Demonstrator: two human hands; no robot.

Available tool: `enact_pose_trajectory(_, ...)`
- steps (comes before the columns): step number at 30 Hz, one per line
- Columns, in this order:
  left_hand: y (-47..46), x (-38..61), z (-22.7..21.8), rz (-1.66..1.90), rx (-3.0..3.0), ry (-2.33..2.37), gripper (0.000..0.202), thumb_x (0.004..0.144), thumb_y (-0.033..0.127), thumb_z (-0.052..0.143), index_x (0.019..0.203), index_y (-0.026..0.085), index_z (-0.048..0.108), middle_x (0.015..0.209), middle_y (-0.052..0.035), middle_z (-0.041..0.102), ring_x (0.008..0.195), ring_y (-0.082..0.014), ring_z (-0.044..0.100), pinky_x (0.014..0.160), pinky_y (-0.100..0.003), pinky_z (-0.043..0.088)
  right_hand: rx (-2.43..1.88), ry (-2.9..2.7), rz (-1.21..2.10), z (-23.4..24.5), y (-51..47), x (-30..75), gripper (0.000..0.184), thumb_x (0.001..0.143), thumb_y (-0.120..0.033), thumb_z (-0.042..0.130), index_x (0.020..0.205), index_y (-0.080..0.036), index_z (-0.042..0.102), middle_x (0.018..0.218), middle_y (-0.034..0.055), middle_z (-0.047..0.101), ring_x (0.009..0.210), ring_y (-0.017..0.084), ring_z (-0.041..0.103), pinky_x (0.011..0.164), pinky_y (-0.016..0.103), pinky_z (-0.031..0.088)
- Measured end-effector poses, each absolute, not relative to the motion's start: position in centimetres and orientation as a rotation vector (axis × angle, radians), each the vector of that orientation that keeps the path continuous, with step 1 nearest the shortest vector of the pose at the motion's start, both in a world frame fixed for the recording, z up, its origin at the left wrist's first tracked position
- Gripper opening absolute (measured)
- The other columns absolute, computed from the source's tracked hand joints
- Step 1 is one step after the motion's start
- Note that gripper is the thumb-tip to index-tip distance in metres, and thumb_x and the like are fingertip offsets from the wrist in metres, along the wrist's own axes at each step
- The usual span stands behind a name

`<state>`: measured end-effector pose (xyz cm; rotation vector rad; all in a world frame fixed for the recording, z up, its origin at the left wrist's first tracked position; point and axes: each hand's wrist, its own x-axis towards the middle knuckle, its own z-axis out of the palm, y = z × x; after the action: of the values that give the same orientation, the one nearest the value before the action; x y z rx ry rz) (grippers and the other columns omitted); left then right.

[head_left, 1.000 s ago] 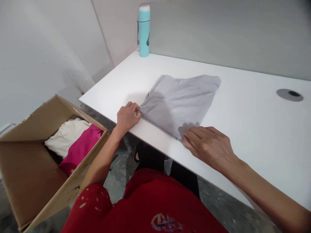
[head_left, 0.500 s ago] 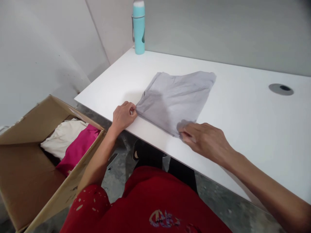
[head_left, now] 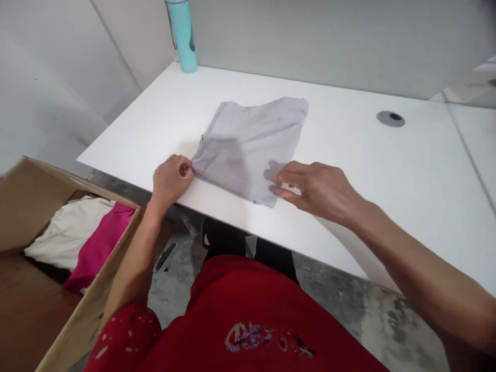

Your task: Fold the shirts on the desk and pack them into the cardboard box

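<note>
A folded light grey garment [head_left: 251, 139] lies on the white table, lightly creased; its exact kind does not show. My left hand [head_left: 172, 178] pinches its near left corner at the table's front edge. Just over the near right corner, my right hand [head_left: 315, 188] hovers with thumb and fingers apart, holding nothing. Its shadow falls across the cloth. A small dark mark sits on the garment's left edge.
A turquoise bottle [head_left: 184, 39] stands at the table's back left corner. Toward the back right is a round cable hole cover [head_left: 390, 119]. On the left, below table height, a cardboard box [head_left: 83, 323] holds white cloth [head_left: 73, 230] and magenta cloth [head_left: 101, 248].
My right hand has let go of the garment's near right corner and opened, lifting slightly. The left hand keeps its pinch. The whole view has shifted to the right.
</note>
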<state>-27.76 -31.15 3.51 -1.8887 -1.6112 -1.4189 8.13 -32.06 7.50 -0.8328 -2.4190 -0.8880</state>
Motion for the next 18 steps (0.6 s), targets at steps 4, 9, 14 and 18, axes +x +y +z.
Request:
enact_pose_trajectory(4, -31.2, -27.7, 3.7, -1.405, -1.889, -1.586, 0.009, 0.082, 0.014, 0.061, 0.082, 0.023, 0.063, 0.084, -0.0012, 0.067, 0.078, -0.0177, 0.061, 0.079, -0.032, 0.048, -0.778, -2.516, -1.008, 6.5, -31.2, 6.7, 0.026, 0.106, -0.026, 0.05, 0.103, -0.019, 0.075, 0.101, 0.0062, 0.075, 0.075, 0.016, 0.063, 0.063, 0.031, 0.035)
enact_pose_trajectory(9, -31.4, -27.3, 4.9, -1.438, -1.891, -1.496, 0.009, 0.084, 0.014, 0.059, 0.086, 0.022, 0.064, 0.088, -0.0008, 0.067, 0.08, -0.0159, 0.061, 0.081, -0.032, 0.048, -0.75, -2.572, -1.069, 6.5, -30.5, 5.9, 0.03, 0.103, -0.015, 0.045, 0.083, -0.017, 0.067, 0.083, 0.0042, 0.068, 0.064, 0.013, 0.051, 0.061, 0.032, 0.027)
enact_pose_trajectory(14, -31.7, -26.9, 6.1, -1.471, -1.889, -1.411, 0.01, 0.086, 0.013, 0.059, 0.088, 0.022, 0.064, 0.089, -0.0006, 0.067, 0.08, -0.0145, 0.06, 0.082, -0.03, 0.049, -0.734, -2.602, -1.163, 7.0, -30.7, 5.2, 0.027, 0.095, -0.006, 0.045, 0.08, -0.017, 0.064, 0.074, 0.0032, 0.064, 0.057, 0.013, 0.042, 0.06, 0.032, 0.026)
enact_pose_trajectory(18, -31.9, -27.1, 6.0, -1.421, -1.894, -1.427, 0.009, 0.085, 0.013, 0.058, 0.087, 0.021, 0.062, 0.087, -0.0012, 0.067, 0.078, -0.0149, 0.06, 0.079, -0.03, 0.048, -0.601, -2.517, -1.244, 6.6, -30.6, 5.3, 0.025, 0.094, -0.005, 0.048, 0.076, -0.017, 0.062, 0.072, 0.0015, 0.062, 0.056, 0.012, 0.044, 0.06, 0.031, 0.027)
